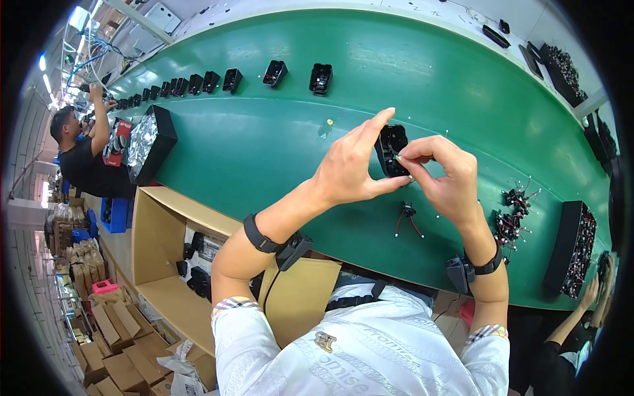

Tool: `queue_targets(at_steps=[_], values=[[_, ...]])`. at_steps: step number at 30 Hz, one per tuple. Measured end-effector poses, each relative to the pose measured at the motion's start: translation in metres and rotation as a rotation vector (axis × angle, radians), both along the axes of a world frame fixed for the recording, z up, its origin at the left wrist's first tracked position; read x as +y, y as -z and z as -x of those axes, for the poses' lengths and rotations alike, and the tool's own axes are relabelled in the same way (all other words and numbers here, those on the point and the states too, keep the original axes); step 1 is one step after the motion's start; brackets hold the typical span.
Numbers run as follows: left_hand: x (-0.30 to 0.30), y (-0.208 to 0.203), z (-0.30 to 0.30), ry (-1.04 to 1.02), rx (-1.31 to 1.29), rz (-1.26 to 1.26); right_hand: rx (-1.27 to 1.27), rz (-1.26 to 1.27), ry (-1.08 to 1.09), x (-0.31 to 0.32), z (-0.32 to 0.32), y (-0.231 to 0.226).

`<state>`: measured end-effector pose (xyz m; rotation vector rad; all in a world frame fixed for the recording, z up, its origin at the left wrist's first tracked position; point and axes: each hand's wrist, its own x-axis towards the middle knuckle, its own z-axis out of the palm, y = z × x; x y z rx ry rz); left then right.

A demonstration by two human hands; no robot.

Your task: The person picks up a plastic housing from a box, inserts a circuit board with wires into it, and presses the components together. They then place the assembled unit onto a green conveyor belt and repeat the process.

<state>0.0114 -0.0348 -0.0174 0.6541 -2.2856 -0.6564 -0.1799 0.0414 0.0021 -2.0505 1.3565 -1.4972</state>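
Observation:
My left hand (351, 162) steadies a black plastic housing (392, 143) on the green bench, its fingers along the left side and its thumb at the near edge. The open inside of the housing faces up. Over its right side, my right hand (444, 173) pinches thumb and forefinger together on something tiny, too small to name. Just nearer to me lies a small black part with red and black wires (408, 212). Tangled piles of similar wired parts (510, 218) sit to the right of my right hand.
A curved row of black housings (232, 80) runs along the bench (264, 152) to the left. A black box of wired parts (571, 251) stands at right. An open cardboard box (165, 290) is at lower left. One co-worker (86, 148) works at far left, another's hands (598, 290) at right.

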Motion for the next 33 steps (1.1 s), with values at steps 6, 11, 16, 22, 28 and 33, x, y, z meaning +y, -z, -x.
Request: queue_targets(at_steps=[6, 11, 16, 22, 28, 33], values=[[-0.003, 0.003, 0.000, 0.025, 0.028, 0.202, 0.129, 0.037, -0.066, 0.002, 0.010, -0.004], [-0.002, -0.001, -0.005, 0.132, -0.015, 0.194, 0.214, 0.081, -0.135, 0.005, 0.009, -0.002], [-0.006, 0.000, -0.003, 0.128, 0.025, 0.205, -0.092, -0.058, -0.034, 0.008, -0.005, 0.013], [-0.014, 0.004, -0.013, 0.135, 0.089, 0.155, -0.286, -0.159, -0.005, 0.005, -0.023, 0.020], [-0.012, -0.007, 0.008, 0.140, 0.124, 0.247, -0.152, -0.126, -0.097, 0.012, 0.007, 0.000], [-0.018, 0.008, -0.039, 0.031, -0.072, 0.170, -0.155, -0.026, -0.241, -0.007, -0.010, 0.016]])
